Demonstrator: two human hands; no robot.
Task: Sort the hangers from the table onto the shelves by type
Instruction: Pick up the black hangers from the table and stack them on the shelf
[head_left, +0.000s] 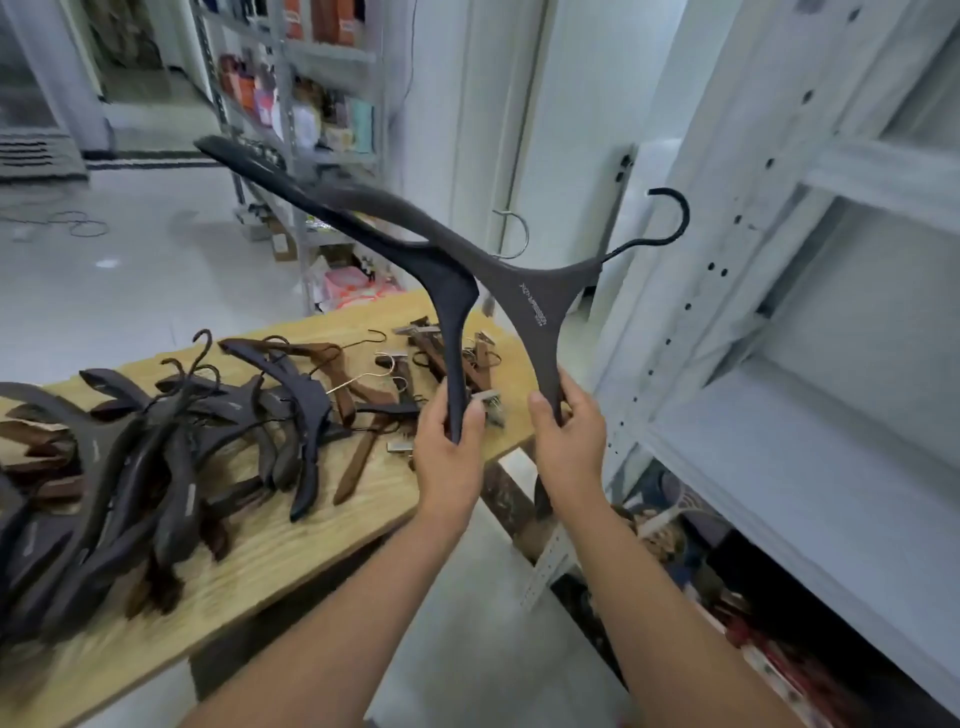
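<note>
Now left hand (449, 460) fingers clasp the black hanger (448, 283), right hand (570, 441) fingers the grey hanger (540, 296) (both raised).

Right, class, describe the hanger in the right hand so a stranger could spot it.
Find the white shelving. Beside it the right hand grips a grey hanger; unlike the darker hanger alongside, it has white lettering and a black hook.

Pale lettering on the flat dark grey hanger (540, 296) is too small to read; its lower arm tip is hidden inside the right hand (569, 431). The blurred heap of dark and brown wooden hangers (156, 467) on the pale wooden table (291, 540) runs off the left edge. On the far metal shelf (332, 57) the goods (311, 114) are a blur.
</note>
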